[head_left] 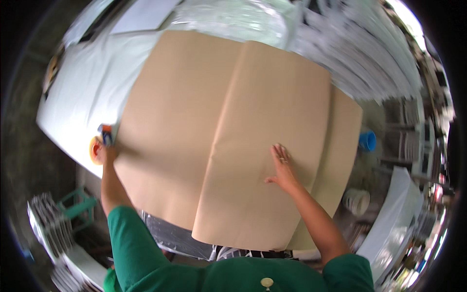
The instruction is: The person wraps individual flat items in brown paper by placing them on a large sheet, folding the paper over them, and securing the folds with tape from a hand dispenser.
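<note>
A wide brown paper sheet (180, 92) spreads over the table, with another panel of brown paper (277, 92) overlapping it on the right; whether this is one folded piece I cannot tell. At the sheet's left edge, my left hand (105, 154) is closed around a tape dispenser (105, 135) with an orange and dark blue head and a yellowish roll. My right hand (283, 168) lies on the right panel, fingers stretched and thumb out to the side, holding nothing. What lies under the paper is hidden.
White sheeting (82, 92) covers the table's left part. Clear plastic wrap (228, 19) lies at the back, beside stacked white wrapped pieces (355, 53). On the right floor stand a blue bucket (368, 140) and a whitish bucket (356, 202). A green stool (80, 209) is at lower left.
</note>
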Motion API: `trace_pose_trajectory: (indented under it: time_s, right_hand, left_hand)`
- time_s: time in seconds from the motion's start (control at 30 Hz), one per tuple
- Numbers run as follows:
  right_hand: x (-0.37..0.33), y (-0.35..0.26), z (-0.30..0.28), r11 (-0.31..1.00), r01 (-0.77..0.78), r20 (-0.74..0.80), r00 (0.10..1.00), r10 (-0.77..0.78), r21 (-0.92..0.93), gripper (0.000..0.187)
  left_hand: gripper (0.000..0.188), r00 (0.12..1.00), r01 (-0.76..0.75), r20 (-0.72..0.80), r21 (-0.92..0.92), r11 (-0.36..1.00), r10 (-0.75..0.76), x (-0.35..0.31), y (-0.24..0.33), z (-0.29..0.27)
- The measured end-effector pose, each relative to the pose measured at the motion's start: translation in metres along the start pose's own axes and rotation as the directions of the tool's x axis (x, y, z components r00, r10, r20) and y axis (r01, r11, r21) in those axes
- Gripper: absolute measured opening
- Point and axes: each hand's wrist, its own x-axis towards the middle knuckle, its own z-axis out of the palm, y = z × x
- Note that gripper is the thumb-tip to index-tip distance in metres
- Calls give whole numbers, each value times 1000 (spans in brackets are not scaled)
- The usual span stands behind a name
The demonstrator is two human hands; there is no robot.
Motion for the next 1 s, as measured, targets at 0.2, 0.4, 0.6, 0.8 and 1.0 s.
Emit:
trace_pose_trajectory:
  time_s: [0.2, 0.4, 0.6, 0.8, 1.0]
  right_hand:
    - [6, -6, -57, 922, -254, 93, 952, 292, -292, 133]
    - [1, 2, -37, 955, -229, -20, 973, 230, -186, 138]
    - [6, -2, -32, 986, -154, -78, 986, 149, -69, 140]
    - [13, 31, -22, 993, -100, -71, 992, 104, 56, 137]
    - [9, 30, -30, 990, -130, -10, 991, 131, 47, 134]
  left_hand:
    - [62, 811, -567, -151, -436, 699, 565, -151, 211, -97]
    - [73, 497, -528, 151, -729, 436, 855, -328, 464, -162]
    - [52, 191, -783, 722, -296, 546, 665, -355, 587, -70]
    - [50, 271, -716, 908, -32, 698, 320, -389, 558, -71]
    - [70, -21, -820, 983, 86, 566, -181, -450, 358, -68]
